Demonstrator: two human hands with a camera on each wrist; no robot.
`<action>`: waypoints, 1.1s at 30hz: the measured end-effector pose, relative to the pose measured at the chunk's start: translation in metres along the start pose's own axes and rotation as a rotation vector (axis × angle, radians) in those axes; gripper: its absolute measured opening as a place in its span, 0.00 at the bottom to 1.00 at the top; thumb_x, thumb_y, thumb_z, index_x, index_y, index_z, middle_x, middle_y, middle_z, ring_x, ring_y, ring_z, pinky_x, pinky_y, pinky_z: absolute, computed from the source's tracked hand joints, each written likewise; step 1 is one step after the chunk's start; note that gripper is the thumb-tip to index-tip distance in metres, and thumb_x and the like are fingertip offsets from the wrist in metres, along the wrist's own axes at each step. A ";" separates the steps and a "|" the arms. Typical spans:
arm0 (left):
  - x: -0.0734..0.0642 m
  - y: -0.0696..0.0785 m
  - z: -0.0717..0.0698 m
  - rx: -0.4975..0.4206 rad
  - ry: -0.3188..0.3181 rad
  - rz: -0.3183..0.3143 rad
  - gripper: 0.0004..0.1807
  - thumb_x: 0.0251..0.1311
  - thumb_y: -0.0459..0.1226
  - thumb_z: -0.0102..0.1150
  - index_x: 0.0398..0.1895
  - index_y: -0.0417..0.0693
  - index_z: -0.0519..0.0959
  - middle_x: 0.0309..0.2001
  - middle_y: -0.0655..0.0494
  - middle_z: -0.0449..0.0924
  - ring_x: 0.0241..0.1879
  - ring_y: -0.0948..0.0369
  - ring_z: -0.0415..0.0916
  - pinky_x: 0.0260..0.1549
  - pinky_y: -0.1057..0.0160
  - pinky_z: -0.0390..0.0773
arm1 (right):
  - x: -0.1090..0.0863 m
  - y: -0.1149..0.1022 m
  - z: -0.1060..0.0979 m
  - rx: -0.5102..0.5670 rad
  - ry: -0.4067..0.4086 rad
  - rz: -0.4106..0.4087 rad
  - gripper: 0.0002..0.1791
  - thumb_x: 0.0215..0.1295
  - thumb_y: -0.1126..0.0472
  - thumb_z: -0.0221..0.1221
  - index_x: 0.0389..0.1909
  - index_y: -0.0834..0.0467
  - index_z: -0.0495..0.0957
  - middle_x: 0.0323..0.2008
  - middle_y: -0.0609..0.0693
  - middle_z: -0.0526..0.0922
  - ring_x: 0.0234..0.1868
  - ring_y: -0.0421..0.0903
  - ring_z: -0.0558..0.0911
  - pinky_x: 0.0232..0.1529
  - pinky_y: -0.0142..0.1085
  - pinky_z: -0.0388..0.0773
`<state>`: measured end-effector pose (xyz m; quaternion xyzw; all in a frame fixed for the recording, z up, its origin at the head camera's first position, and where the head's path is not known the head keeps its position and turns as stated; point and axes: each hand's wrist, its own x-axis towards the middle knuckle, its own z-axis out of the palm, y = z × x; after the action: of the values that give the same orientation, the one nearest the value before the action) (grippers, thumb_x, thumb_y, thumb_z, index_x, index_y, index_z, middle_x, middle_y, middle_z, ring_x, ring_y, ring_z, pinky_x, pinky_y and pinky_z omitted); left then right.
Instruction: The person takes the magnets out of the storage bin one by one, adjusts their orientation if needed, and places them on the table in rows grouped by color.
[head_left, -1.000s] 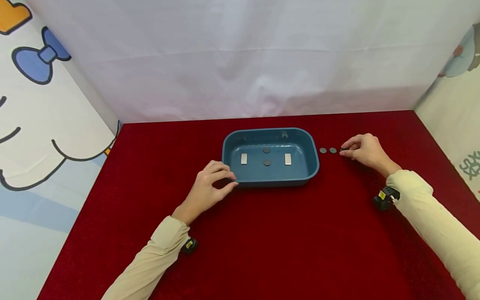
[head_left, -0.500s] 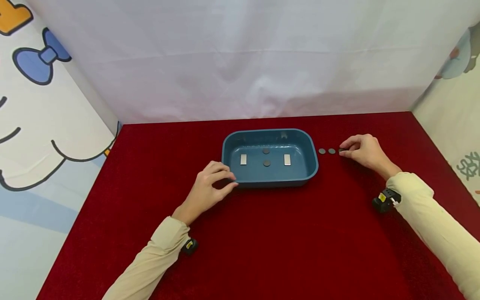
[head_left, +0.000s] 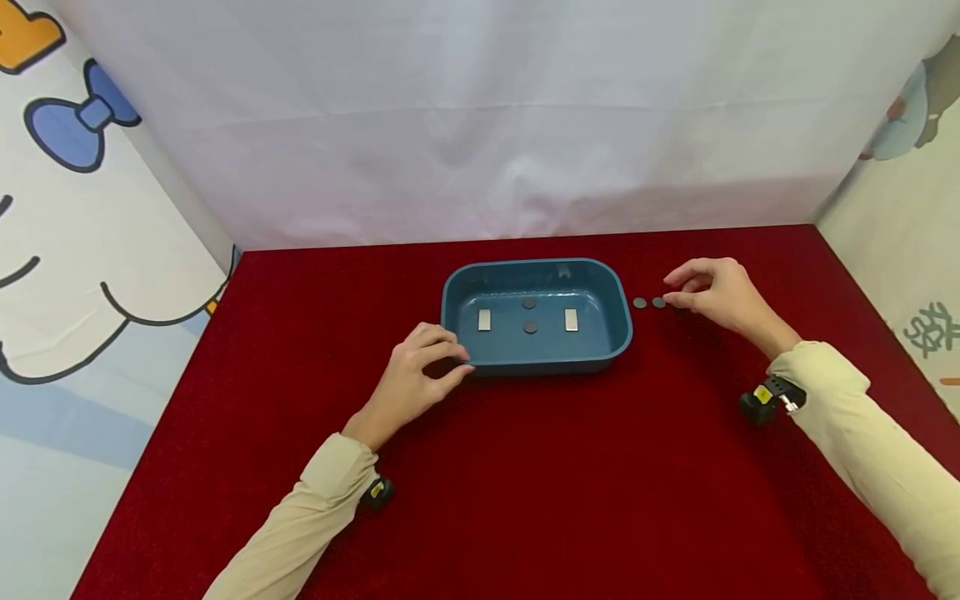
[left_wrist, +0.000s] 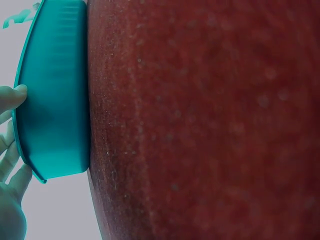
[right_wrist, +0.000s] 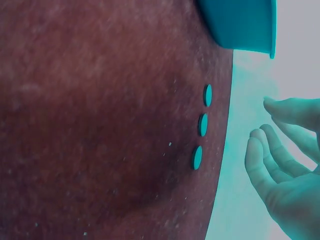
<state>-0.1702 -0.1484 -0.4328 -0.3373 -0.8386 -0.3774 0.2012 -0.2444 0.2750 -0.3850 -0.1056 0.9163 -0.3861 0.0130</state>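
A blue plastic tub stands on the red cloth. My left hand grips its near left corner; in the left wrist view the thumb lies on the outer side of the rim, with fingers across it. Inside the tub lie two small grey discs and two pale rectangular pieces. To the tub's right, three thin round discs form a row on the cloth. Over the row's right end hovers my right hand, thumb and fingertips apart with nothing between them. In the head view its fingers partly cover the rightmost disc.
Red cloth covers the table. A white curtain hangs along the back edge, and printed cloths flank both sides. Each wrist carries a small black camera.
My right hand has let go of the rightmost disc, lifted and shifted slightly left. The left hand has kept its grip on the tub.
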 end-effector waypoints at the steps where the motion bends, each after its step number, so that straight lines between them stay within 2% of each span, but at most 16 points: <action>1: 0.000 0.000 0.000 -0.001 -0.001 -0.001 0.06 0.48 0.33 0.72 0.30 0.45 0.84 0.38 0.53 0.77 0.43 0.58 0.71 0.43 0.58 0.77 | 0.000 -0.002 0.001 0.000 0.003 -0.002 0.14 0.56 0.65 0.66 0.42 0.66 0.80 0.29 0.57 0.82 0.28 0.47 0.78 0.26 0.30 0.74; 12: -0.001 -0.002 0.002 -0.006 0.003 0.001 0.06 0.48 0.32 0.72 0.30 0.44 0.84 0.38 0.53 0.77 0.43 0.58 0.71 0.43 0.58 0.77 | 0.001 -0.013 0.005 0.019 -0.002 -0.039 0.13 0.55 0.64 0.67 0.41 0.63 0.81 0.29 0.56 0.82 0.28 0.46 0.78 0.27 0.30 0.74; 22: 0.000 -0.001 0.001 -0.004 0.007 0.006 0.06 0.47 0.33 0.72 0.30 0.44 0.84 0.37 0.53 0.78 0.43 0.58 0.71 0.43 0.58 0.77 | 0.004 -0.026 0.010 0.065 -0.015 -0.045 0.12 0.55 0.64 0.67 0.40 0.62 0.81 0.28 0.55 0.82 0.29 0.53 0.80 0.27 0.31 0.75; 33: 0.000 -0.002 0.001 -0.010 0.006 0.010 0.06 0.48 0.33 0.72 0.30 0.44 0.84 0.37 0.53 0.78 0.43 0.57 0.71 0.44 0.58 0.76 | 0.007 -0.037 0.017 0.060 -0.015 -0.099 0.11 0.54 0.66 0.67 0.40 0.62 0.81 0.28 0.55 0.82 0.27 0.50 0.79 0.27 0.31 0.75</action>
<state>-0.1712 -0.1486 -0.4344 -0.3414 -0.8345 -0.3816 0.2037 -0.2427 0.2359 -0.3702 -0.1532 0.8978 -0.4128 0.0039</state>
